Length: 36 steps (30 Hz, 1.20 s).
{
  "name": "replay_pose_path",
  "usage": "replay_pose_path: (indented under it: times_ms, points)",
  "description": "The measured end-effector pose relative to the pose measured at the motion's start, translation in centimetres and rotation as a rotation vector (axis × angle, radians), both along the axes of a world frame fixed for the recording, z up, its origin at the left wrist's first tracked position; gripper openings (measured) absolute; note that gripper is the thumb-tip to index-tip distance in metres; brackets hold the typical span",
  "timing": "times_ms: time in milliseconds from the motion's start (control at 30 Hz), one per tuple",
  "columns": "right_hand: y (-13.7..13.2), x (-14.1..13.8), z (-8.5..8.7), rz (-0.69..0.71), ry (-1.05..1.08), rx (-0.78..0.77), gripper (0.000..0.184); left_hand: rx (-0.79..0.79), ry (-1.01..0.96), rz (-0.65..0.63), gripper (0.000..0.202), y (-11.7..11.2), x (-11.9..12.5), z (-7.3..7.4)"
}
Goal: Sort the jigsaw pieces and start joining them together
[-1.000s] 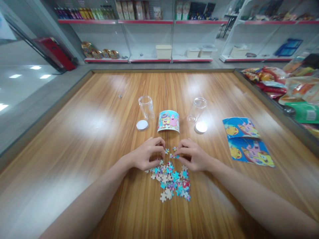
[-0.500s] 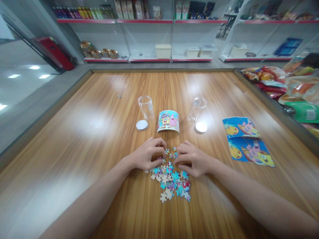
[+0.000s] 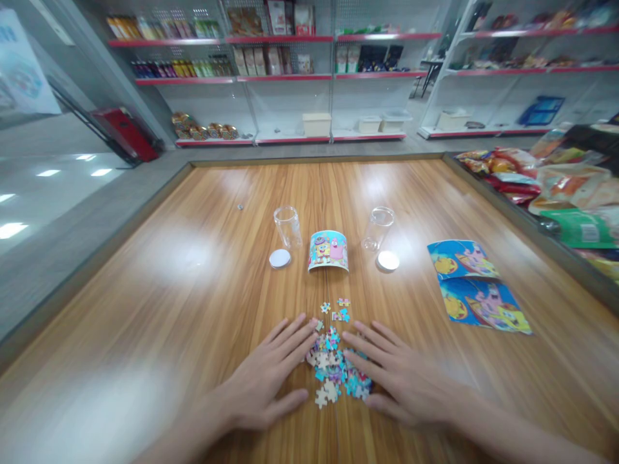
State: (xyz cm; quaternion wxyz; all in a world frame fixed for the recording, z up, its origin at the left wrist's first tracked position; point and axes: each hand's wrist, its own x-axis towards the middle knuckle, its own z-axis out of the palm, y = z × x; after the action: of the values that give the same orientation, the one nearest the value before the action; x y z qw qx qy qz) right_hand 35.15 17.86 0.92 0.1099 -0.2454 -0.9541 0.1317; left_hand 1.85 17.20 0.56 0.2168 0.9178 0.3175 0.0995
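A loose heap of jigsaw puzzle pieces [image 3: 331, 372] lies on the wooden table, some with the printed side up and some with the pale back up. My left hand [image 3: 271, 367] is open at the heap's left edge, fingers spread, fingertips by the pieces. On the right side my right hand [image 3: 399, 370] is open too, its fingers partly covering pieces. A few separate pieces [image 3: 340, 315] sit just beyond the heap. Farther off stands a curved cartoon picture card [image 3: 329, 250], bowed upward in the middle.
Two clear jars, a left one [image 3: 288, 228] and a right one [image 3: 378, 229], flank the card, with white lids [image 3: 280, 258] [image 3: 387, 260] before them. Blue cartoon sheets [image 3: 483, 303] lie at right. Packaged snacks [image 3: 517, 171] fill the space beyond the table's right edge. Shelves [image 3: 285, 77] stand behind.
Both hands have gone from curled fingers at the far end of the heap to spread, flattened fingers at its sides, nearer me. The camera view has tilted up slightly.
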Motion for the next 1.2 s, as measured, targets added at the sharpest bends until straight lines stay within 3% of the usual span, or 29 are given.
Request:
replay_pose_path:
  times_ms: [67, 167, 233, 267, 367, 467, 600, 800, 1033, 1200]
  points:
    - [-0.3, 0.2, 0.9, -0.115, 0.044, -0.021, 0.061, 0.005, -0.101, 0.198, 0.069, 0.4, 0.7, -0.2]
    - [-0.2, -0.9, 2.1, -0.281, 0.169, -0.107, 0.031, 0.069, -0.303, 0.539, 0.036, 1.6, 2.4, -0.3]
    - [-0.4, -2.2, 2.1, -0.374, 0.28, -0.109, 0.018, 0.183, -0.389, 0.652, 0.018, 1.7, 3.4, 0.0]
    - [-0.6, -2.8, 1.9, -0.399, 0.339, -0.096, 0.017, 0.232, -0.401, 0.609, 0.015, 1.4, 3.8, 0.3]
    - [-1.6, -4.3, 0.9, -0.367, 0.415, -0.078, 0.017, 0.276, -0.36, 0.301, 0.022, -0.2, 4.1, 1.4]
    - [-2.1, -4.7, 0.0, -0.294, 0.312, -0.082, 0.024, 0.265, -0.246, 0.219, 0.017, -1.2, 4.1, 1.6]
    - [-1.7, -4.4, -0.5, -0.266, 0.202, -0.102, 0.023, 0.175, -0.118, 0.132, 0.014, -0.7, 4.2, 0.5]
    - [-1.7, -4.3, -0.4, -0.25, 0.18, -0.117, 0.02, 0.07, -0.058, 0.118, 0.018, 0.1, 3.8, -0.7]
    - [-1.6, -3.9, -0.2, -0.2, 0.222, -0.117, 0.017, 0.051, -0.042, 0.119, 0.021, -0.1, 3.6, -0.7]
    - [-1.5, -4.1, -0.1, -0.24, 0.183, -0.123, 0.02, 0.058, -0.044, 0.127, 0.021, 0.0, 3.7, -0.5]
